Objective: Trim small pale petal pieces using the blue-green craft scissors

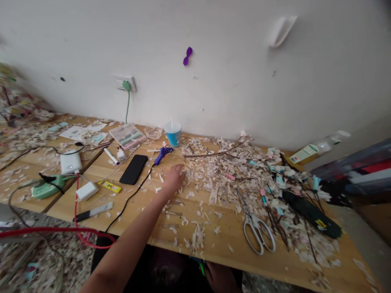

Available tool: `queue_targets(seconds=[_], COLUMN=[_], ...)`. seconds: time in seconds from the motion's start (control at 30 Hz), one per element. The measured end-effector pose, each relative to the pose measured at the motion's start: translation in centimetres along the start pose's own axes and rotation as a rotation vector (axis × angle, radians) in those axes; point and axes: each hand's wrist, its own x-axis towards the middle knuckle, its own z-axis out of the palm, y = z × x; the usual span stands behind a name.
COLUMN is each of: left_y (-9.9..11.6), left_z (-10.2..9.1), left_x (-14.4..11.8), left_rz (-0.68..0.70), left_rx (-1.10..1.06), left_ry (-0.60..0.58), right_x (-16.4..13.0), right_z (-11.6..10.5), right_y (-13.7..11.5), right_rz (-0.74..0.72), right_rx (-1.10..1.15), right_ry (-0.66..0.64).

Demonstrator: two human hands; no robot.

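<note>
From the head camera: the left hand (174,179) stretches across the wooden table (146,228), fingers loose and flat on the edge of the pile of pale shavings (226,175). Bare wood lies nearer the front edge. The right hand (220,277) sits below that edge, grip unclear. Glue gun (163,154), phone (133,169) and scissors (255,226) lie nearby.

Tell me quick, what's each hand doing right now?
Left hand: stretched out flat on the paper scraps, holding nothing visible.
Right hand: below the table edge, mostly hidden; cannot be told.
</note>
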Motion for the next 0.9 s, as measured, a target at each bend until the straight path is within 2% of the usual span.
queue_targets(seconds=[0.13,0.2,0.27,0.37,0.47,0.53,0.57,0.63,0.73,0.8,0.9], left_y=[2.7,3.4,3.5,3.5,4.6,5.7,6.2,6.8,6.8,6.8,7.6], left_z=[1.5,1.5,1.1,0.6,1.4,2.3,2.7,3.4,4.1,4.3,3.8], left_x=[-3.2,-4.2,-4.3,-4.1,-5.3,-7.0,-7.9,-9.1,-9.6,-9.3,-9.0], left_rz=[0.135,0.155,0.123,0.001,-0.048,0.100,0.137,0.144,0.049,0.021,0.055], left_rx=[-0.120,-0.286,-0.324,-0.125,-0.015,-0.180,-0.262,-0.297,-0.270,-0.381,-0.602], left_ry=[-0.131,-0.105,-0.018,0.054,-0.052,-0.222,-0.251,-0.197,-0.119,-0.176,-0.233], right_x=[-0.1,-0.2,-0.3,-0.5,-0.6,-0.6,-0.6,-0.7,-0.9,-0.9,-0.5], right_z=[0.3,0.5,0.7,1.2,1.9,2.5,2.8,3.3,3.4,2.8,1.3], right_y=[0.0,0.1,0.2,0.5,0.9,1.1,1.2,1.4,1.5,1.4,1.1], right_rz=[0.026,0.028,0.024,0.018,-0.018,-0.039,-0.043,-0.046,-0.050,-0.036,0.007], right_rx=[0.038,0.051,0.061,0.059,-0.028,-0.083,-0.097,-0.110,-0.091,-0.037,0.060], right_ry=[0.006,0.015,0.023,0.034,0.058,0.068,0.069,0.072,0.059,0.012,-0.099])
